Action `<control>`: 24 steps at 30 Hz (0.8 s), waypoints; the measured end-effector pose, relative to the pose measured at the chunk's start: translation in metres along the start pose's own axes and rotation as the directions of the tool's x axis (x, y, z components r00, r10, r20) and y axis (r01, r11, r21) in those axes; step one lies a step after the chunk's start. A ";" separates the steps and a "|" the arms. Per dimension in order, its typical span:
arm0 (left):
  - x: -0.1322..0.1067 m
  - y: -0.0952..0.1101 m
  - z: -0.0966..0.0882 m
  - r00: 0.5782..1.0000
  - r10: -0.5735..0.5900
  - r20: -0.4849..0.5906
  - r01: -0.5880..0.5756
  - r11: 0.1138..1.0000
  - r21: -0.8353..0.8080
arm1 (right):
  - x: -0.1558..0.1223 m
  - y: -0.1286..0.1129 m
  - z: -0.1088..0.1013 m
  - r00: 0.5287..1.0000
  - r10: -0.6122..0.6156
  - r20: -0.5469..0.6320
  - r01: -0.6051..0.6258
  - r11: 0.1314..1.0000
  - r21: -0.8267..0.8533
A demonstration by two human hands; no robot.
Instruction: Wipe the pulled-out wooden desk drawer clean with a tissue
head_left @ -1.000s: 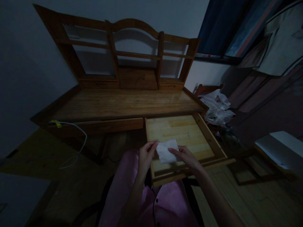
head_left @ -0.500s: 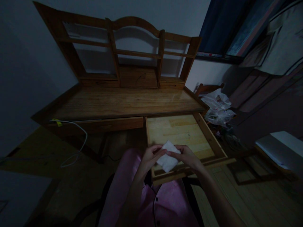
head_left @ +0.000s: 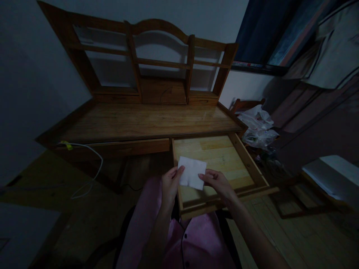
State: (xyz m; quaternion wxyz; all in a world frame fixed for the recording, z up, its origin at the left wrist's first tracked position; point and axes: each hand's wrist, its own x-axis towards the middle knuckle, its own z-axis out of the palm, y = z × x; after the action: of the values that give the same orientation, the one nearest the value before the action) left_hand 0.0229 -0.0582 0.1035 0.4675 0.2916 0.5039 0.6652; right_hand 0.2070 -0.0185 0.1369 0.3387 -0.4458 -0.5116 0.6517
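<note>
A folded white tissue [head_left: 192,172], flat and nearly square, is held between my two hands above the pulled-out drawer [head_left: 202,149]. My left hand [head_left: 169,184] pinches its left edge, with the thumb lying on top. At the right edge, my right hand [head_left: 218,182] grips it between thumb and fingers. Bare light wood shows on the drawer's bottom around the tissue, with a small dark mark near its middle.
The wooden desk [head_left: 157,119] carries a shelf unit [head_left: 162,65] against the wall. A white cable [head_left: 98,168] hangs off its left front. To the right are clear plastic bags [head_left: 259,127] on a chair and a low wooden stand [head_left: 305,201].
The tissue has turned from a diamond angle to lie nearly square and has moved up and slightly left. My hands have spread apart to its opposite edges.
</note>
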 end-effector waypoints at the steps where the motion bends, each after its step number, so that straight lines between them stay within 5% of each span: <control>1: 0.000 0.000 -0.001 1.000 -0.008 -0.005 0.008 1.000 -0.010 | 0.000 0.000 0.001 0.999 -0.012 -0.032 0.012 1.000 -0.012; 6: 0.001 0.000 -0.004 1.000 0.017 -0.015 -0.017 1.000 0.023 | -0.002 -0.004 0.000 0.984 -0.100 -0.147 0.089 0.993 -0.080; 24: 0.009 -0.002 -0.014 0.995 0.097 -0.021 -0.095 0.992 0.083 | 0.000 -0.006 -0.006 0.955 -0.210 -0.209 0.198 0.977 -0.075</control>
State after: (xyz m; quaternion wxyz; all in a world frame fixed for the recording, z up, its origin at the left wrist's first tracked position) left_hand 0.0074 -0.0552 0.0966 0.4164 0.3261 0.5219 0.6693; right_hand 0.2126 -0.0146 0.1424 0.4456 -0.4676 -0.5323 0.5472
